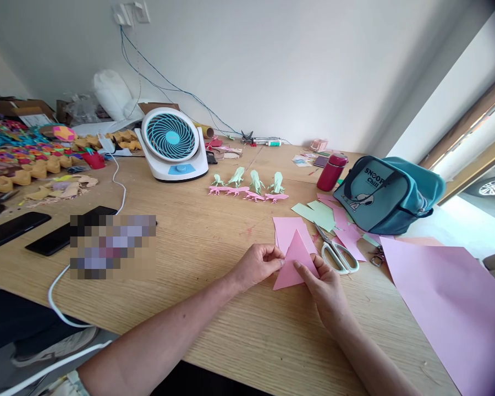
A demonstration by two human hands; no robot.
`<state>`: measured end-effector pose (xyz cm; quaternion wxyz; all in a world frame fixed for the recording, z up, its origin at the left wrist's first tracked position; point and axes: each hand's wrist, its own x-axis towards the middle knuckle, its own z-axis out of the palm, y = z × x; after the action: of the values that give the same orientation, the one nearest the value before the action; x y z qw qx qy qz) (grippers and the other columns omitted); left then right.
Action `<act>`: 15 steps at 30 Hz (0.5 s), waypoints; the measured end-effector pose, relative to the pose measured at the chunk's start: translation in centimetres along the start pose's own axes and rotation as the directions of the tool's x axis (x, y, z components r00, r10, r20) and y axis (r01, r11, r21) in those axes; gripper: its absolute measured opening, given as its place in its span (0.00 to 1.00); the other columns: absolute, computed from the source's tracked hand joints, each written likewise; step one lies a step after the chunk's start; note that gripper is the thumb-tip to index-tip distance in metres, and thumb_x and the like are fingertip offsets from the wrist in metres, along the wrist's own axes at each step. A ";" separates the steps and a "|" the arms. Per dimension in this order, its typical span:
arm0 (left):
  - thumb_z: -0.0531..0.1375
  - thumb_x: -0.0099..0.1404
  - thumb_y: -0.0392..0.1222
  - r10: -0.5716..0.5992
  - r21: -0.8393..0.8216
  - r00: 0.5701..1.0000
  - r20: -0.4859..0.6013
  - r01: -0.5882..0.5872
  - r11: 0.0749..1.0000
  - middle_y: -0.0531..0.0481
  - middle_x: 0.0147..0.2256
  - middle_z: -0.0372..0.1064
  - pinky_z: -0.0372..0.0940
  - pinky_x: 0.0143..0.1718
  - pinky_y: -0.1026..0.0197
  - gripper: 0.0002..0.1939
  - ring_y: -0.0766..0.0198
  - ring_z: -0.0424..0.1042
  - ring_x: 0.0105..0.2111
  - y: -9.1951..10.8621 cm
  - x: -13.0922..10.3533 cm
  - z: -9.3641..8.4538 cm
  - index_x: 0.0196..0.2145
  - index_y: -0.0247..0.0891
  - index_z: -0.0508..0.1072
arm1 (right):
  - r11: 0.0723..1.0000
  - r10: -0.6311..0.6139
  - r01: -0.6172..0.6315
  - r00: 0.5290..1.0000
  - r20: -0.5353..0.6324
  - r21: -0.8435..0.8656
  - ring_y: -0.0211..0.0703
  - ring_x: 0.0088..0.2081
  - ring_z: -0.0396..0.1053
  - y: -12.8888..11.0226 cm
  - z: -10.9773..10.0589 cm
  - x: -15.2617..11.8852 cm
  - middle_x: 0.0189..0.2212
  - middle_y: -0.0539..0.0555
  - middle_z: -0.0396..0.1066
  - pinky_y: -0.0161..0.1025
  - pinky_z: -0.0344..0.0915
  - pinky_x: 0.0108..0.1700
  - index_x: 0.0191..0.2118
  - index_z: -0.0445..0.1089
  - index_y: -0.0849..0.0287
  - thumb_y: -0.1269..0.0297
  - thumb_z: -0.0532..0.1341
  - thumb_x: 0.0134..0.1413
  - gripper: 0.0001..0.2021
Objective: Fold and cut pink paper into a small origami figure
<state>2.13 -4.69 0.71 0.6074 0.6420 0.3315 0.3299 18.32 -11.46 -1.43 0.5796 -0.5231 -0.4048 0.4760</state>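
Between my hands is a pink paper triangle (293,267), its tip pointing away from me. My left hand (263,265) pinches its left edge between thumb and fingers. My right hand (324,280) grips the right side, thumb on top and fingers behind. Just behind the triangle, pink paper pieces (284,226) lie on the wooden table (214,253). White-handled scissors (339,257) rest to the right of my right hand, blades pointing away.
Folded green figures (256,180) and pink figures (253,195) stand farther back. A fan (173,144) is at the back left, phones (68,231) at the left. A red bottle (332,171), teal bag (379,192), green paper (317,213) and large pink sheet (449,297) are at right.
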 end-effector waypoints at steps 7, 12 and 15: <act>0.61 0.57 0.37 0.023 0.020 0.999 -0.030 -0.022 1.000 0.53 0.25 0.67 0.58 0.30 0.66 0.05 0.69 0.64 0.26 0.0 0.0 0.0 0.24 0.35 0.70 | 1.000 0.000 0.000 1.000 0.013 0.017 0.43 0.29 0.67 0.1 0.0 -0.1 0.27 0.49 0.72 0.38 0.64 0.32 0.36 0.71 0.54 0.52 0.70 0.49 0.14; 0.59 0.57 0.37 0.062 0.076 0.998 -0.033 -0.059 0.995 0.54 0.24 0.65 0.57 0.29 0.66 0.06 0.68 0.63 0.26 0.2 -0.1 0.0 0.24 0.35 0.69 | 1.000 -0.003 0.002 0.999 0.043 0.023 0.42 0.29 0.67 0.1 0.0 -0.2 0.28 0.49 0.72 0.39 0.65 0.33 0.35 0.71 0.54 0.53 0.70 0.50 0.13; 0.59 0.56 0.35 0.083 0.118 0.996 -0.042 -0.078 0.990 0.54 0.24 0.65 0.57 0.30 0.66 0.05 0.68 0.62 0.26 0.3 -0.1 0.0 0.23 0.35 0.68 | 1.000 -0.011 0.010 0.998 0.054 0.021 0.42 0.29 0.67 0.2 0.0 -0.1 0.29 0.49 0.73 0.38 0.63 0.32 0.38 0.71 0.53 0.53 0.69 0.52 0.13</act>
<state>2.04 -4.78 1.03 0.5471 0.6814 0.3382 0.3492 18.24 -11.55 -1.61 0.5764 -0.5016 -0.4183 0.4912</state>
